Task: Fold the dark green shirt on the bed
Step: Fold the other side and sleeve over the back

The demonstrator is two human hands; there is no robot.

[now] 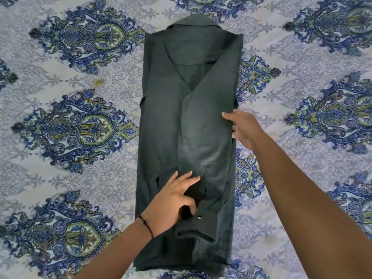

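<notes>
Our left hand (173, 200) is down on the lower middle of the dark green shirt (187, 137), fingers spread and half curled, thumb tucked into the cloth of the sleeve (203, 200) just above its cuff (194, 231). It's pinching a bit of fabric there, we'd say, more than pressing flat. Our right hand (244, 128) sits at the shirt's right edge about halfway up, thumb on top of the cloth and fingers wrapped under the fold, so it has that edge in a light grip.

The shirt lies lengthwise in the middle of the patterned bedspread (76, 127), collar (194, 22) at the far end, both sides already folded in to a long narrow strip. It looks soft, light and limp; it'll sag wherever we don't support it, so we'd take it at the bottom hem (181, 265) corners for the fold upward.

Bedspread lies open on both sides and beyond the collar, plenty of room.
</notes>
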